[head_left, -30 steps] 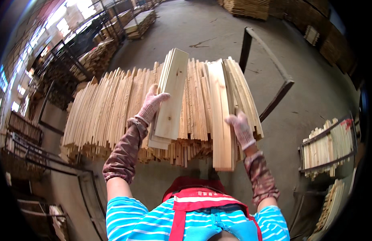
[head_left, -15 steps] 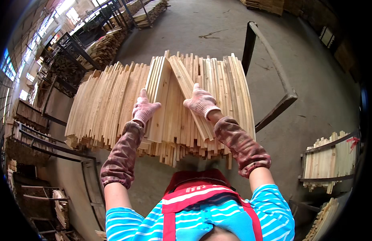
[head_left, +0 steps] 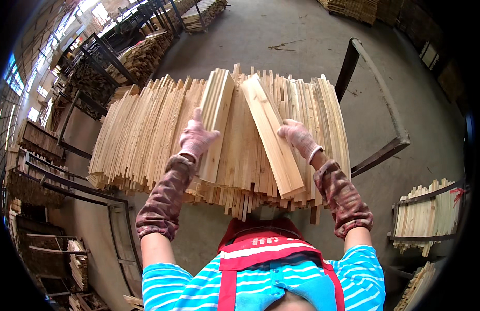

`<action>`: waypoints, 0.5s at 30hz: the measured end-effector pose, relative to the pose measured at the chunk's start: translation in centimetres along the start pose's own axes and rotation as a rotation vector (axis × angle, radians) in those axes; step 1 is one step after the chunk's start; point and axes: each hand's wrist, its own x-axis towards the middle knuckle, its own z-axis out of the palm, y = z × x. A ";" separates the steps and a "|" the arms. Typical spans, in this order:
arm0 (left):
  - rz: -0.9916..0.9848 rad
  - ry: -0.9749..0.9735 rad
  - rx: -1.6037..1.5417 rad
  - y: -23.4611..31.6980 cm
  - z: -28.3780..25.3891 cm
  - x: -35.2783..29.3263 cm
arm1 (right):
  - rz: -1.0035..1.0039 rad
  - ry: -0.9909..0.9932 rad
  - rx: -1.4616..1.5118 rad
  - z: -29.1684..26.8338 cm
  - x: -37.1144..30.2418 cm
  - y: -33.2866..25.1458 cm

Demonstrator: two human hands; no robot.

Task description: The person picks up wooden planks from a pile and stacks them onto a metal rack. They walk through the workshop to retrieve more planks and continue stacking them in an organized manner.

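A wide stack of pale wooden boards (head_left: 141,129), packed side by side, lies in front of me. My left hand (head_left: 198,139), in a pale pink knit glove, grips a small bundle of boards (head_left: 217,116) standing proud of the stack, its thumb across their top edges. My right hand (head_left: 300,139), gloved alike, is closed on the right edge of a single wooden board (head_left: 273,137). That board slants across the top of the stack, its near end toward the right and its broad face turned up. The fingertips beneath it are hidden.
A bent metal frame (head_left: 387,98) rises at the stack's right end; another dark frame (head_left: 79,122) stands at its left. Racks of boards (head_left: 426,215) stand at the lower right, with more timber piles (head_left: 141,54) at the far left. Thin scraps (head_left: 286,46) lie on the concrete floor.
My right hand has moved right with the single board, turning its broad face up and away from the bundle. My left hand stays at the bundle. The whole view has shifted slightly.
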 end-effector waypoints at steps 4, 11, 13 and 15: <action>0.094 0.033 0.356 0.8 0.9 -1.1 | -0.151 0.205 -0.719 0.9 -0.9 -1.0; 0.402 0.032 0.042 -2.6 1.7 -2.2 | -0.547 0.170 -0.751 6.8 -1.0 -3.6; 0.456 0.067 -0.097 -5.5 3.2 -1.4 | -0.458 0.080 -0.560 8.6 -1.3 -4.6; 0.381 -0.090 -0.557 -6.0 3.5 -2.2 | -0.330 -0.037 -0.490 10.2 -1.3 -5.4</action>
